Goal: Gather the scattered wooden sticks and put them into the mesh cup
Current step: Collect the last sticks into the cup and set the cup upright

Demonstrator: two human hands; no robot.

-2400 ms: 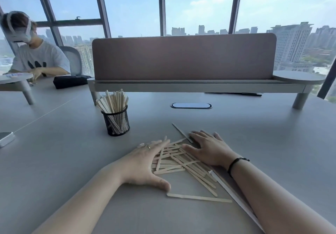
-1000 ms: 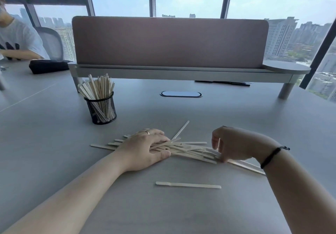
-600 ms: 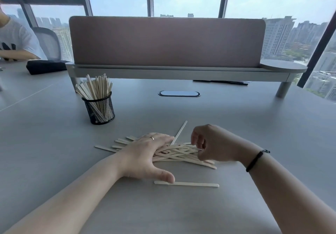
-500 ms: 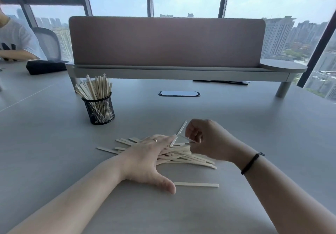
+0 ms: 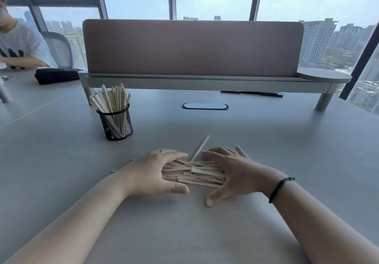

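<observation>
I judge this half done: the black wire-mesh cup (image 5: pixel 115 123) already holds many sticks. My left hand (image 5: pixel 152 173) and right hand (image 5: pixel 232 174), fingers straight, press a pile of pale flat wooden sticks (image 5: pixel 194 174) together on the grey table (image 5: pixel 266 140); lifting remains.

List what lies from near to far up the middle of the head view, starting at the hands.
Pile of wooden sticks between left hand and right hand → lone stick → oval cable port → desk shelf → brown divider panel.
</observation>
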